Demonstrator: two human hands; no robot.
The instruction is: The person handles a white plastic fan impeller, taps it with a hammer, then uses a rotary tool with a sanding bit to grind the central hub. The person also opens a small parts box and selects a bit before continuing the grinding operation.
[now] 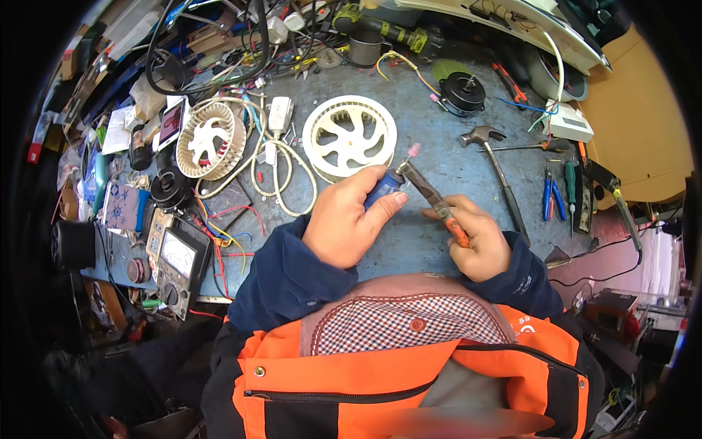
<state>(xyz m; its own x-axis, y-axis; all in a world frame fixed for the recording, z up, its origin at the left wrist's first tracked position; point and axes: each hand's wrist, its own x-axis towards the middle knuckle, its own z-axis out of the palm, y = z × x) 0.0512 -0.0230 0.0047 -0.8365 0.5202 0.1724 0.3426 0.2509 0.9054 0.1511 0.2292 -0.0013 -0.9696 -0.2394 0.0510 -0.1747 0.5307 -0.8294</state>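
My left hand [345, 218] is closed round a short blue cylinder [383, 189], whose upper end points away from me. In my right hand [477, 240] is an orange-handled tool with a dark metal head [424, 183], too unclear to tell whether it is pliers or a cutter. Its tip touches or nearly touches the top of the cylinder. A small pink spot [414, 150] shows just beyond that tip. Both hands are above the near middle of the blue worktable [431, 252]. Just beyond them a white fan wheel [349, 135] lies flat.
On the left are a second fan wheel [212, 143], a coiled white cord [281, 179] and an analogue multimeter [179, 263]. To the right lie a claw hammer [501, 175], blue-handled pliers [553, 196] and a screwdriver [570, 181]. A black motor [463, 93] stands farther back.
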